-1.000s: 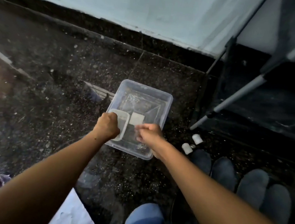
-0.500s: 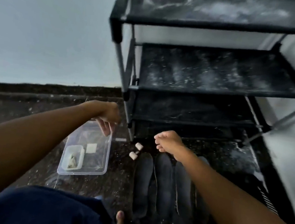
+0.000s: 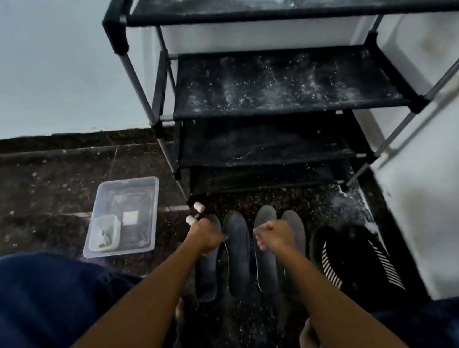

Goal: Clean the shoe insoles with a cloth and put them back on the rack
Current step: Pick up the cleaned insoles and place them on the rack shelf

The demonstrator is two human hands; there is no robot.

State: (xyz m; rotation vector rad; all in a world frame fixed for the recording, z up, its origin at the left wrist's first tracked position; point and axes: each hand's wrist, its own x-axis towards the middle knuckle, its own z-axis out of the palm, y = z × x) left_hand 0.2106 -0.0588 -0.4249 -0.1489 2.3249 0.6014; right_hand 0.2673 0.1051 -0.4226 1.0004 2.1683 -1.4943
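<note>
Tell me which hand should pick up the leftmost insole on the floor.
Left. The left hand is already over the leftmost insole, seemingly touching it; the right hand sits over the insoles further right and would need to cross over.

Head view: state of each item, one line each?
left hand: curled, on the leftmost insole's toe end; grip unclear
right hand: loosely closed above the insoles, holds nothing visible
insoles: four, flat on the floor, side by side
rack: upright, visible shelves bare, dusted white
clear bin: open, no lid, on the floor
small tub: inside the bin, open
striped slipper: on the floor, right of the insoles
</note>
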